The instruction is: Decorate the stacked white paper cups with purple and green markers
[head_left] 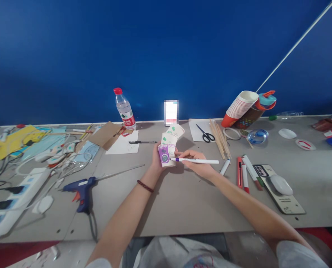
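My left hand (156,160) is wrapped round the side of some white paper cups (167,149), which lean away from me in a curved stack. The nearest cup is partly coloured purple, with a scalloped band and a round dark design. Between the fingers of my right hand (194,160) is a white marker with a purple tip (202,161). Its tip is at the purple part of the cup; whether it touches I cannot tell. Behind the cups a lit phone screen (171,111), blurred out, stands against the blue wall.
Left lie a blue glue gun (83,190), a power strip (18,199), tangled cables, a black pen (142,142) and a water bottle (124,109). Right are scissors (205,134), wooden sticks (220,139), stacked cups (240,108), a red cutter (239,172), markers and a phone (287,201).
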The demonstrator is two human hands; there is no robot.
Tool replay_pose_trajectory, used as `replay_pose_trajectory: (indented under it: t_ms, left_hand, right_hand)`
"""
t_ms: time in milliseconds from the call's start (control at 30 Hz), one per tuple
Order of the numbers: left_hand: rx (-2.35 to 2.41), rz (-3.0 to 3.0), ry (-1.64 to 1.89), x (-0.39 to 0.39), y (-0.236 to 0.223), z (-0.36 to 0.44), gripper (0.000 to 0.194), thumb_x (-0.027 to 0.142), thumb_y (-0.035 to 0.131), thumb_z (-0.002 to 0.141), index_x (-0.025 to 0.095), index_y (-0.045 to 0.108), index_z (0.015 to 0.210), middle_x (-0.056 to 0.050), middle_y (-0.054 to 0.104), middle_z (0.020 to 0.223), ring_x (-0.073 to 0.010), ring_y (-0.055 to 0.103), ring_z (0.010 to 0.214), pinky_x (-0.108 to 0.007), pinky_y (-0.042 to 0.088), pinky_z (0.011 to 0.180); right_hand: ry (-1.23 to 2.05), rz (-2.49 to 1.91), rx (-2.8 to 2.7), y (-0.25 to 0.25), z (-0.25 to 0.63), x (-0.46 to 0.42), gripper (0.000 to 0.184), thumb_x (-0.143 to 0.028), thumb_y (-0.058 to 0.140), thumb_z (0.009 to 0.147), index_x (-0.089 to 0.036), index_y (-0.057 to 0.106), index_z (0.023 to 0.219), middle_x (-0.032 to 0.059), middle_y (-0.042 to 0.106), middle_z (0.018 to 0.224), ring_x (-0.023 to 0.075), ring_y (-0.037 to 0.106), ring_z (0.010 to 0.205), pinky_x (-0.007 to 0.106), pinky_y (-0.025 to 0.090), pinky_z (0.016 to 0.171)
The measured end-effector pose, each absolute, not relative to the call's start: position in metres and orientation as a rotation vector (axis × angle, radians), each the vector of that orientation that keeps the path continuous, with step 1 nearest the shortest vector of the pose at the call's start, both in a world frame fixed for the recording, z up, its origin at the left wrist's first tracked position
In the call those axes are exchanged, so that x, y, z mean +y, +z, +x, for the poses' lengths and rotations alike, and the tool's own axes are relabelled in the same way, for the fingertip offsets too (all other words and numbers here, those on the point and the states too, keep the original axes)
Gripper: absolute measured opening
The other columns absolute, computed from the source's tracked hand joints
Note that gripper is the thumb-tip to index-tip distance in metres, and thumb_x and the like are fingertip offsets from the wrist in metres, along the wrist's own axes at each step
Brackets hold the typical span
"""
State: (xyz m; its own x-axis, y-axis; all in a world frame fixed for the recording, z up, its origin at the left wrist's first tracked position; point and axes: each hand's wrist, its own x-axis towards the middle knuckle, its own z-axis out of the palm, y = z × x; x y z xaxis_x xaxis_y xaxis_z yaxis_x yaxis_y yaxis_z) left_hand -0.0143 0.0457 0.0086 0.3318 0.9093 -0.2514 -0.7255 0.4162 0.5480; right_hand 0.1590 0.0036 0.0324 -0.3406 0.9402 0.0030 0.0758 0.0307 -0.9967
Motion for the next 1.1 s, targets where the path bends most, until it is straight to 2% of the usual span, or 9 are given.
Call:
replay_pose_trajectory:
  t_ms: [133, 267, 367, 533, 733, 900, 1100]
  left_hand:
    - [0.585, 0.356, 1.109, 0.0464, 0.0069, -0.0142, 0.042, 0.044, 0.043, 0.084, 0.009, 0.066, 0.085, -0.013, 0.067, 0.070, -0.0227, 0.063, 0.064, -0.033, 0.049, 0.061]
    - [0.596, 0.332, 1.107, 0.0462, 0.0083, -0.0139, 0.041, 0.045, 0.042, 0.085, 0.010, 0.066, 0.084, -0.013, 0.067, 0.068, -0.0226, 0.062, 0.062, -0.034, 0.050, 0.061]
    - [0.599, 0.333, 1.128, 0.0456, 0.0093, -0.0139, 0.042, 0.044, 0.042, 0.086, 0.010, 0.066, 0.082, -0.013, 0.067, 0.068, -0.0221, 0.062, 0.062, -0.033, 0.050, 0.062]
    - [0.579, 0.315, 1.128, 0.0460, 0.0078, -0.0140, 0.041, 0.044, 0.045, 0.084, 0.009, 0.066, 0.083, -0.013, 0.066, 0.069, -0.0204, 0.062, 0.060, -0.031, 0.049, 0.060]
    - [0.640, 0.267, 1.161, 0.0449, 0.0076, -0.0144, 0.051, 0.050, 0.042, 0.083, 0.007, 0.068, 0.092, -0.015, 0.069, 0.075, -0.0244, 0.065, 0.067, -0.035, 0.052, 0.065]
    - [0.680, 0.243, 1.164, 0.0456, 0.0087, -0.0141, 0.044, 0.041, 0.046, 0.084, 0.006, 0.067, 0.099, -0.014, 0.071, 0.084, -0.0232, 0.067, 0.071, -0.034, 0.052, 0.068]
    - [0.725, 0.227, 1.236, 0.0470, 0.0094, -0.0103, 0.045, 0.050, 0.057, 0.086, 0.012, 0.066, 0.107, -0.009, 0.070, 0.081, -0.0197, 0.067, 0.072, -0.031, 0.054, 0.074]
  right_hand:
    - [1.393, -1.063, -1.542, 0.0308, 0.1595, 0.0044, 0.020, -0.035, 0.073, 0.075, -0.020, 0.070, 0.088, 0.0139, 0.071, 0.121, 0.0303, 0.062, 0.120, 0.046, 0.050, 0.096]
    - [1.446, -1.064, -1.547, 0.0289, 0.1625, 0.0044, 0.019, -0.035, 0.072, 0.075, -0.019, 0.071, 0.086, 0.0155, 0.066, 0.128, 0.0321, 0.060, 0.123, 0.039, 0.056, 0.081]
    - [1.477, -1.068, -1.585, 0.0315, 0.1645, 0.0038, 0.016, -0.033, 0.071, 0.076, -0.019, 0.071, 0.083, 0.0153, 0.063, 0.133, 0.0328, 0.061, 0.120, 0.035, 0.056, 0.071]
    - [1.478, -1.075, -1.633, 0.0372, 0.1654, 0.0029, 0.010, -0.029, 0.071, 0.075, -0.020, 0.072, 0.079, 0.0131, 0.063, 0.134, 0.0310, 0.065, 0.114, 0.038, 0.055, 0.077]
    - [1.427, -0.991, -1.571, 0.0358, 0.1647, 0.0041, 0.014, -0.032, 0.070, 0.076, -0.019, 0.070, 0.082, 0.0135, 0.070, 0.122, 0.0315, 0.062, 0.119, 0.044, 0.051, 0.091]
    - [1.419, -1.055, -1.571, 0.0358, 0.1630, 0.0026, 0.014, -0.032, 0.070, 0.076, -0.020, 0.070, 0.084, 0.0126, 0.068, 0.126, 0.0301, 0.067, 0.110, 0.038, 0.056, 0.078]
    - [1.315, -1.100, -1.664, 0.0325, 0.1626, 0.0023, 0.016, -0.033, 0.067, 0.078, -0.020, 0.071, 0.087, 0.0106, 0.069, 0.123, 0.0266, 0.070, 0.100, 0.032, 0.056, 0.066]
